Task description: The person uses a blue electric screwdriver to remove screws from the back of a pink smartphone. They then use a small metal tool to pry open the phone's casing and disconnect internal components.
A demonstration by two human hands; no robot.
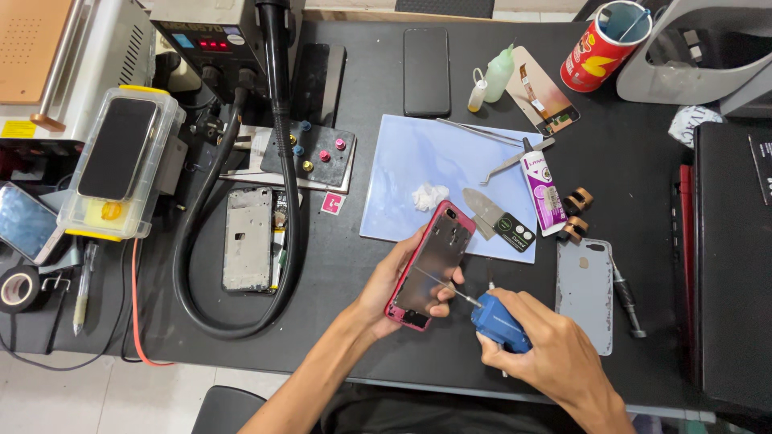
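Left hand (394,285) cradles the red phone frame (429,264) by its long edges, tilted over the near edge of the blue mat (402,173). Right hand (555,354) is wrapped tight around a blue screwdriver (498,321), its thin tip touching the frame's lower inside. The frame looks light and stiff but thin, likely easy to flex or scratch, so the side rails seem the safest hold. On the mat sit a white wad (429,195), a metal pry blade (481,210), tweezers (482,131) and a glue tube (540,191). Right of the mat lies a grey back cover (585,293); left of it, a bare metal chassis (248,239) inside a black hose (281,161) loop.
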